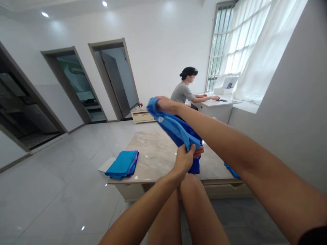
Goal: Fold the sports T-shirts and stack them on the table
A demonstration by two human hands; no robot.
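A blue garment (pixel 176 127) is stretched between my two hands above the table, its darker blue part hanging below. A small white mark shows near its far end. My right hand (pixel 166 104) reaches across to that far end and grips the banded edge there, with its fingertips partly hidden in the cloth. Nearer to me, my left hand (pixel 186 157) pinches the other end, thumb in front and fingers behind. A stack of folded cloths (pixel 122 164), turquoise on top with purple below, lies at the table's left end.
The marble-topped table (pixel 150 153) stands before my knees. More blue cloth (pixel 232 170) lies at its right, partly behind my right arm. A person (pixel 182 92) in grey sits at a white desk (pixel 219 103) beyond. A low cabinet (pixel 143 116) stands at the wall.
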